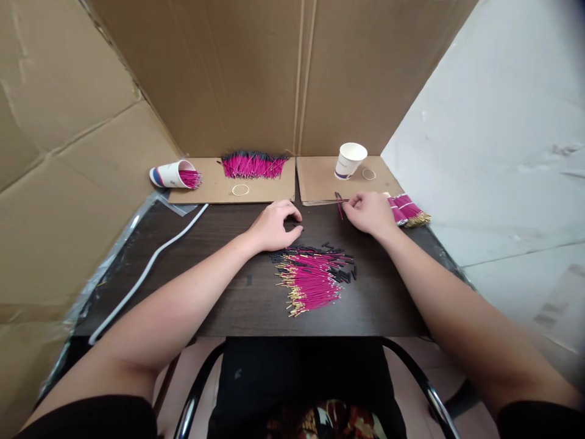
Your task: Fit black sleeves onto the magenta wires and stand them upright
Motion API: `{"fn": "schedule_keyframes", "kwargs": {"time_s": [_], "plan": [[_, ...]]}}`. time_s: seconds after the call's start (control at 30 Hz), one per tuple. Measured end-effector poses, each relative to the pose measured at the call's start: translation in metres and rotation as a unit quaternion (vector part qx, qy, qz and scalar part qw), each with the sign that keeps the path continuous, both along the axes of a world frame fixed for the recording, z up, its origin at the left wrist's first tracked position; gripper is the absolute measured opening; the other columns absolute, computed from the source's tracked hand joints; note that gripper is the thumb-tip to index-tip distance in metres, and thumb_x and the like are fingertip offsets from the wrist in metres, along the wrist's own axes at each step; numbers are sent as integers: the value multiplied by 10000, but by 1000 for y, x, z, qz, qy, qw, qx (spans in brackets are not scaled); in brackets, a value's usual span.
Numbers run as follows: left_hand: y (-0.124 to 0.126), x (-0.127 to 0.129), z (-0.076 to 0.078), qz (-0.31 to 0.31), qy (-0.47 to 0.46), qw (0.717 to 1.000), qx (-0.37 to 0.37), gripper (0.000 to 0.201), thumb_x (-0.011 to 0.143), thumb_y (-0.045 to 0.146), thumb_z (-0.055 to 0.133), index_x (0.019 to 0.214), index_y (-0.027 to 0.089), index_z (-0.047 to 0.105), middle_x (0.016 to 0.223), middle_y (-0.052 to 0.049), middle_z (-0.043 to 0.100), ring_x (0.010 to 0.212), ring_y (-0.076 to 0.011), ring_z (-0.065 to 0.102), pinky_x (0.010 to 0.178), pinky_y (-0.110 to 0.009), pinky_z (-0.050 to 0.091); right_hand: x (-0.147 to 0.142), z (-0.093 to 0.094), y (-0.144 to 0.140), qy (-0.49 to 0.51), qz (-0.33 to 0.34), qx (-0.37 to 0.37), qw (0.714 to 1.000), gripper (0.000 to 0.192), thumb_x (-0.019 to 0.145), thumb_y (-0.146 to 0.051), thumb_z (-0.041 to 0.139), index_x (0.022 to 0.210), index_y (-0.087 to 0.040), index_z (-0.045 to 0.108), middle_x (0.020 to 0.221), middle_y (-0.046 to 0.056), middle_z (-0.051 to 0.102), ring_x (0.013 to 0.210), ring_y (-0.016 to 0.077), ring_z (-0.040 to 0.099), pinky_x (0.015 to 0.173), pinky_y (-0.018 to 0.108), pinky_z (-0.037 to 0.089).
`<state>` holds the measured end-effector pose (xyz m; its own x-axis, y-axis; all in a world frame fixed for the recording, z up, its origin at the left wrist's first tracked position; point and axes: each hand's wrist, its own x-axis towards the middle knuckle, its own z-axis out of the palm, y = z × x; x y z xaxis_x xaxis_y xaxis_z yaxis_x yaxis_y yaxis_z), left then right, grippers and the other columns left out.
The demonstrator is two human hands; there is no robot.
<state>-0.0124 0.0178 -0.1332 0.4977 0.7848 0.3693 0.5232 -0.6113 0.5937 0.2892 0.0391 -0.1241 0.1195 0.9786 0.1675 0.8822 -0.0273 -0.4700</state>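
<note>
My left hand (276, 225) hovers just past the main pile, fingers curled and thumb apart from them. A small dark bit shows by its fingertips; I cannot tell whether it is touched. My right hand (369, 211) is farther right, its fingertips pinched at thin pink wires with black ends (339, 206) by the edge of the right cardboard sheet. Between my forearms lies a pile of pink wires (313, 281) with gold ends pointing left. Loose black sleeves (343, 275) are scattered along its far and right sides.
A tipped paper cup (169, 175) holds pink wires at left. Black-ended pink wires (254, 166) line the left cardboard sheet (214, 194), near a rubber band (240, 190). An upright cup (350, 161) and another band (368, 174) stand right. Wire bundles (409, 210) lie beyond my right hand.
</note>
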Motion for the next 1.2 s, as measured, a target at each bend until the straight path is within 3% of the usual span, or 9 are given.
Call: {"fn": "schedule_keyframes", "kwargs": {"time_s": [0.4, 0.47, 0.57, 0.73, 0.83, 1.2], "plan": [[3, -1, -1, -42, -32, 999, -5, 117, 859, 161, 839, 813, 192, 737, 1013, -76, 741, 921, -238, 703, 917, -439, 587, -2, 3, -1, 50, 33, 22, 998, 230, 956, -342, 715, 751, -240, 696, 695, 67, 726, 721, 288, 693, 735, 417, 486], [3, -1, -2, -44, -33, 998, -9, 120, 876, 161, 836, 808, 195, 743, 1034, -79, 751, 941, -242, 716, 944, -453, 590, -4, 5, -6, 70, 70, 37, 994, 199, 952, -343, 691, 782, -239, 687, 691, 51, 719, 673, 259, 666, 720, 405, 485], [4, -1, -2, -40, -30, 999, -18, 117, 884, 168, 850, 814, 199, 761, 1065, -79, 765, 964, -247, 732, 985, -472, 592, -11, 10, -17, 87, 181, 46, 979, 149, 941, -341, 678, 836, -235, 690, 690, 23, 694, 622, 221, 608, 688, 388, 471], [6, -2, -5, -45, -25, 998, -26, 113, 930, 183, 837, 844, 191, 763, 1134, -92, 763, 1033, -259, 733, 1063, -503, 579, -28, 23, -43, 112, 379, -2, 918, 141, 960, -333, 690, 864, -231, 695, 668, -19, 624, 597, 178, 536, 638, 357, 433], [7, -2, -6, -56, -7, 998, -22, 117, 964, 185, 813, 867, 193, 748, 1169, -103, 745, 1118, -289, 711, 1086, -524, 563, -35, 29, -54, 112, 457, -35, 881, 115, 976, -288, 706, 878, -227, 708, 704, -26, 616, 621, 163, 528, 638, 343, 418], [6, 0, -4, -49, 2, 998, -30, 107, 984, 170, 783, 896, 194, 727, 1144, -101, 717, 1079, -276, 694, 1073, -499, 566, -41, 32, -61, 91, 515, -78, 849, 127, 953, -205, 714, 833, -221, 751, 758, 2, 659, 665, 172, 560, 659, 354, 418]]}}
